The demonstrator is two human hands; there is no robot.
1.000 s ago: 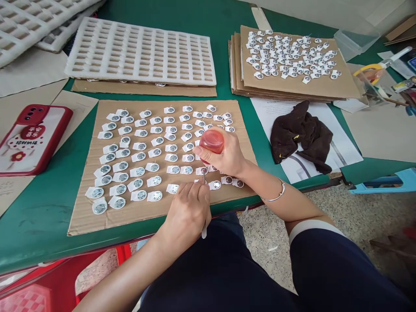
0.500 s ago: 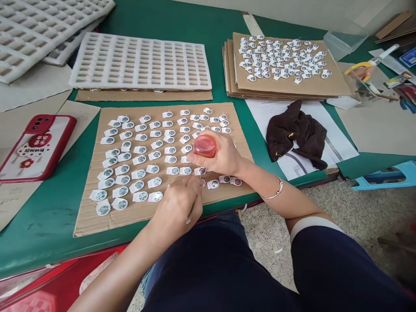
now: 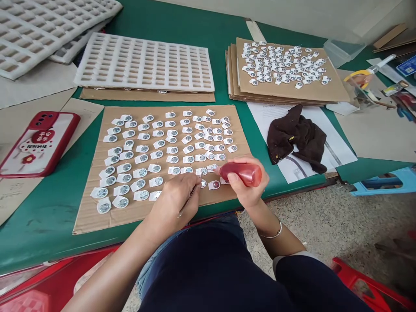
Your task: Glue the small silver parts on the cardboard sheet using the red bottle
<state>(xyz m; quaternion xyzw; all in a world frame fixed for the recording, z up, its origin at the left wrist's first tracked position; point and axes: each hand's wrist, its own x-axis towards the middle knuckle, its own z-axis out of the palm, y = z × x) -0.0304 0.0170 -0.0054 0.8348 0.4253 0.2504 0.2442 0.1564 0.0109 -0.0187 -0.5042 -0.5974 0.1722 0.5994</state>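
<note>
My right hand (image 3: 248, 190) is wrapped round a red squeeze bottle (image 3: 247, 172), which lies tilted with its nozzle pointing left at one of the small tagged discs (image 3: 212, 167). My left hand (image 3: 177, 195) is closed on a thin metal rod (image 3: 186, 203), its tip by another disc (image 3: 203, 171); whether it is a needle or tweezers I cannot tell. Rows of round silver discs with white paper tabs lie on a brown cardboard sheet (image 3: 87, 216). A disc (image 3: 214, 185) near the front looks reddish. My hands hide some of the front row.
Behind the sheet stands a white foam tray (image 3: 143, 84) on cardboard. More discs lie on a cardboard stack (image 3: 269, 90) at the back right. A dark cloth (image 3: 295, 138) rests on paper. Left is a phone in a red case (image 3: 39, 145); far right, orange-handled scissors (image 3: 364, 78).
My right hand has moved right and down, turning the bottle from end-on to lying sideways. My left hand stays near its place. Discs it covered now show.
</note>
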